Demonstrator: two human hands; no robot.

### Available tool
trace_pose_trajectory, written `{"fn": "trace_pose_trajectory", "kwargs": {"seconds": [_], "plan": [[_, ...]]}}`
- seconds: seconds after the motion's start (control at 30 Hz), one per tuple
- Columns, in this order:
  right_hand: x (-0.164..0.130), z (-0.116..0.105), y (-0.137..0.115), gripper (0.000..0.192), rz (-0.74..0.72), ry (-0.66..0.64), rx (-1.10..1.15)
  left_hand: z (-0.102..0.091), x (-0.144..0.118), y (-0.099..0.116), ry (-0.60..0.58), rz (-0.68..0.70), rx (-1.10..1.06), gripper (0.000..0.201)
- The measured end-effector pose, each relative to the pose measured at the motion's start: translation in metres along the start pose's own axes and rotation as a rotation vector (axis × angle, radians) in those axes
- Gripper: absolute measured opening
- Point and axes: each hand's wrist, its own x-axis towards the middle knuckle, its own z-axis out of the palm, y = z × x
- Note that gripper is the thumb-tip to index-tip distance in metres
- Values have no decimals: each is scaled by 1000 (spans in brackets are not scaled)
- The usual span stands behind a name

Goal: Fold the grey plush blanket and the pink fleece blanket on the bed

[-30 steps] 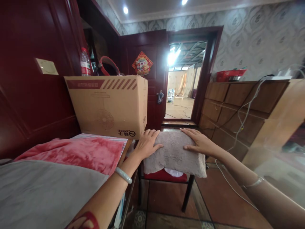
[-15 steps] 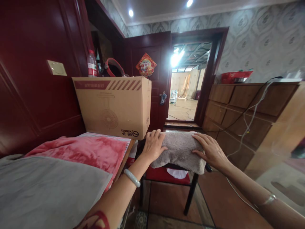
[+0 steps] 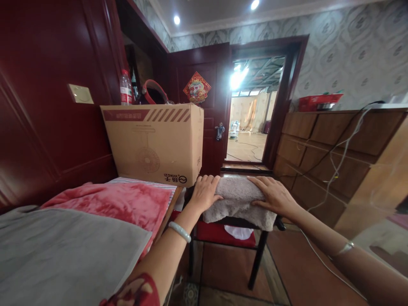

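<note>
A grey plush cloth (image 3: 239, 191) lies over the top of a black-framed chair (image 3: 259, 259), with its front edge hanging down unevenly. My left hand (image 3: 205, 193) rests on the cloth's left end, fingers stretched forward and thumb apart. On the right part of the cloth lies my right hand (image 3: 272, 195), its fingers extended and thumb pointing inward. Both palms face down. Below the cloth, a red seat (image 3: 207, 236) shows, with a crumpled white piece (image 3: 239, 232) on it.
At left, a bed or bench holds a pink blanket (image 3: 127, 199) and a grey blanket (image 3: 79, 250). A large cardboard box (image 3: 153, 144) stands behind them, with a bottle (image 3: 125, 89) on top. Wooden drawers (image 3: 325, 148) with hanging cables stand at right. An open doorway (image 3: 247, 144) lies ahead.
My right hand has slid left along the cloth, closer to my left hand. My left hand stays nearly in place on its end. The view has shifted slightly.
</note>
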Motion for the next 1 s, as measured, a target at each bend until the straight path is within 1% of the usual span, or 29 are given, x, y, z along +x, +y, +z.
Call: {"fn": "trace_pose_trajectory", "kwargs": {"seconds": [0.13, 0.23, 0.3, 0.4, 0.47, 0.57, 0.7, 0.8, 0.9, 1.0], "plan": [[-1, -3, -3, 74, 4, -1, 0, -6, -6, -3, -17, 51, -33, 66], [-2, -6, -4, 76, 4, -2, -3, -9, -23, -9, 8, 57, -5, 79], [-3, -6, -4, 79, -12, -1, -11, -10, -41, -15, 16, 41, 38, 84], [-5, -5, -6, 87, -41, 10, -33, -14, -72, -28, 5, 36, 97, 84], [-6, -3, -9, 90, -64, 20, -39, -20, -94, -37, -22, 23, 128, 84], [-5, 0, -14, 88, -93, 35, -36, -34, -129, -48, -80, -39, 152, 84], [-1, 6, -28, 82, -116, 82, 9, -55, -184, -56, -164, -164, 130, 83], [6, 11, -47, 78, -141, 132, 88, -74, -237, -59, -226, -261, 94, 76], [15, 15, -76, 78, -163, 194, 170, -98, -298, -59, -302, -394, 72, 74], [26, 20, -117, 73, -208, 249, 236, -127, -361, -57, -447, -600, 73, 77]]}}
